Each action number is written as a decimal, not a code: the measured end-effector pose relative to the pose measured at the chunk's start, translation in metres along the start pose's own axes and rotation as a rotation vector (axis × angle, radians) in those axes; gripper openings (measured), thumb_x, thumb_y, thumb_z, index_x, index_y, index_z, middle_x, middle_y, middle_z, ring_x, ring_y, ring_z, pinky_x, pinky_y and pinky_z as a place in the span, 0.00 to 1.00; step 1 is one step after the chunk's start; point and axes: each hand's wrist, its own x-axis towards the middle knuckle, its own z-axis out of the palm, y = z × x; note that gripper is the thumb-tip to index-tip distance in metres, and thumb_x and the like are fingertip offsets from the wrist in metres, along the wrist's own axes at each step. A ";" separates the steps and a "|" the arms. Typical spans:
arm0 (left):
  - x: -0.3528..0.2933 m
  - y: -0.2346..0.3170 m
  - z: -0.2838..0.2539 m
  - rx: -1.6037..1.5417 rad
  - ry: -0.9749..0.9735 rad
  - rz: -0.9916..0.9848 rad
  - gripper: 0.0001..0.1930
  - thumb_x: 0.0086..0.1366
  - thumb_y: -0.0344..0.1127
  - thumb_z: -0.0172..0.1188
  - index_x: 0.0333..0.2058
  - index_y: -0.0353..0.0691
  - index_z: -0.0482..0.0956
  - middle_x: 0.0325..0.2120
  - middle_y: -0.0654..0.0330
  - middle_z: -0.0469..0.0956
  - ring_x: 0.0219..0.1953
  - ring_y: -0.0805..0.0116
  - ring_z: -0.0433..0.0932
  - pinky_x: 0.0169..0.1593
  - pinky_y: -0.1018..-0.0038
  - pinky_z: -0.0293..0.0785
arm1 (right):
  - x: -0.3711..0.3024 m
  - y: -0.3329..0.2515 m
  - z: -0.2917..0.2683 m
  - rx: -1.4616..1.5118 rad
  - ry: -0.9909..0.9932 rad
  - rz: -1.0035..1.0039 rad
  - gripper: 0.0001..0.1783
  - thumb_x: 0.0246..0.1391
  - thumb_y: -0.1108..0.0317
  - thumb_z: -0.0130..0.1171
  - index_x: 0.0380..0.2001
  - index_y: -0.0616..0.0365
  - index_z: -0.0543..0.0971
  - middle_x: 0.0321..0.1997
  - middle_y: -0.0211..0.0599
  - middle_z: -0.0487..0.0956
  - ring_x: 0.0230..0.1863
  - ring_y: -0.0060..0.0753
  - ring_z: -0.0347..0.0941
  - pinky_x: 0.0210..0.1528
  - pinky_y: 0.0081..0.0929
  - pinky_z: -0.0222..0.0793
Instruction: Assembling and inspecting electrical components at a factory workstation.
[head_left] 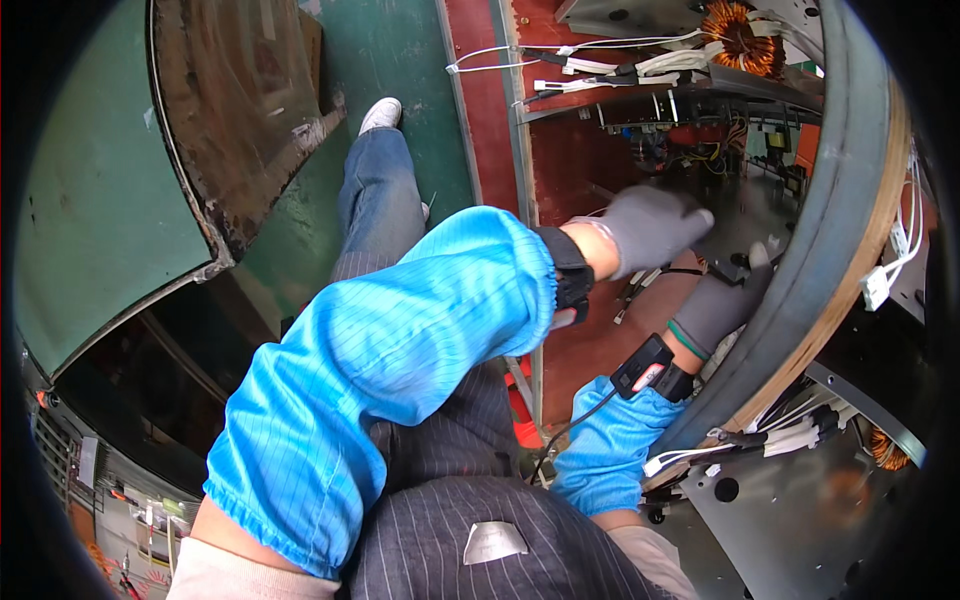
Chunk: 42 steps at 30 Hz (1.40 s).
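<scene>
Across the red-brown shelf point(580, 365) an open metal unit point(765, 190) is seen, set at the far right with its circuit parts exposed. It is flanked by a curved grey, wood-edged board point(850, 150), against which the right forearm could be knocked in so tight a gap. And in front of the unit, the gloved left hand point(655, 232) is caught in blur; whether its fingers are closed on anything cannot be told. The gloved right hand point(722, 300) is tucked beside the board, its grip equally unclear. Exposed parts could be bent if either hand is pushed in blindly. Above, white-plugged leads point(670, 65) could be snagged by a sleeve; below, so could the thin black cord point(585, 415) at the right wrist device point(645, 365). No brand, label or lettering can be read.
</scene>
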 end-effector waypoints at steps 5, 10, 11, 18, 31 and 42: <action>0.019 0.006 0.012 -0.482 -0.062 -0.414 0.22 0.66 0.49 0.52 0.49 0.38 0.78 0.43 0.41 0.81 0.47 0.38 0.78 0.55 0.52 0.72 | 0.016 0.045 -0.034 0.394 -0.133 0.317 0.28 0.59 0.58 0.52 0.57 0.69 0.72 0.55 0.50 0.76 0.55 0.43 0.72 0.58 0.37 0.68; 0.050 -0.008 0.059 -0.259 0.114 -0.464 0.22 0.58 0.43 0.56 0.47 0.35 0.82 0.50 0.42 0.80 0.50 0.44 0.80 0.54 0.57 0.76 | 0.012 0.074 -0.066 0.117 -0.123 0.119 0.28 0.62 0.58 0.51 0.59 0.67 0.71 0.59 0.49 0.74 0.58 0.42 0.70 0.60 0.37 0.67; 0.060 -0.027 0.079 -0.236 0.125 -0.469 0.22 0.58 0.43 0.56 0.47 0.35 0.82 0.50 0.42 0.80 0.50 0.44 0.80 0.54 0.57 0.76 | 0.006 0.081 -0.063 0.074 -0.142 0.086 0.28 0.62 0.58 0.51 0.60 0.67 0.70 0.59 0.48 0.73 0.59 0.42 0.70 0.61 0.37 0.67; 0.109 -0.046 0.109 -0.141 0.063 -0.364 0.23 0.60 0.42 0.56 0.50 0.36 0.82 0.49 0.43 0.81 0.51 0.45 0.80 0.55 0.55 0.76 | -0.017 0.104 -0.114 -0.351 -0.166 -0.210 0.28 0.66 0.58 0.49 0.63 0.64 0.68 0.64 0.47 0.71 0.63 0.42 0.67 0.64 0.37 0.65; 0.187 -0.047 0.154 -0.173 0.102 -0.273 0.22 0.60 0.43 0.56 0.49 0.36 0.83 0.48 0.44 0.81 0.51 0.45 0.81 0.54 0.55 0.77 | -0.031 0.146 -0.170 -1.188 -0.208 -0.765 0.28 0.72 0.58 0.45 0.69 0.60 0.63 0.72 0.44 0.66 0.71 0.40 0.62 0.70 0.37 0.62; 0.201 -0.065 0.158 -0.177 0.087 -0.191 0.21 0.60 0.43 0.57 0.47 0.37 0.83 0.47 0.44 0.82 0.50 0.45 0.81 0.53 0.55 0.77 | -0.034 0.132 -0.145 -0.610 -0.050 -0.396 0.25 0.60 0.62 0.63 0.55 0.66 0.71 0.52 0.45 0.74 0.53 0.38 0.72 0.56 0.36 0.72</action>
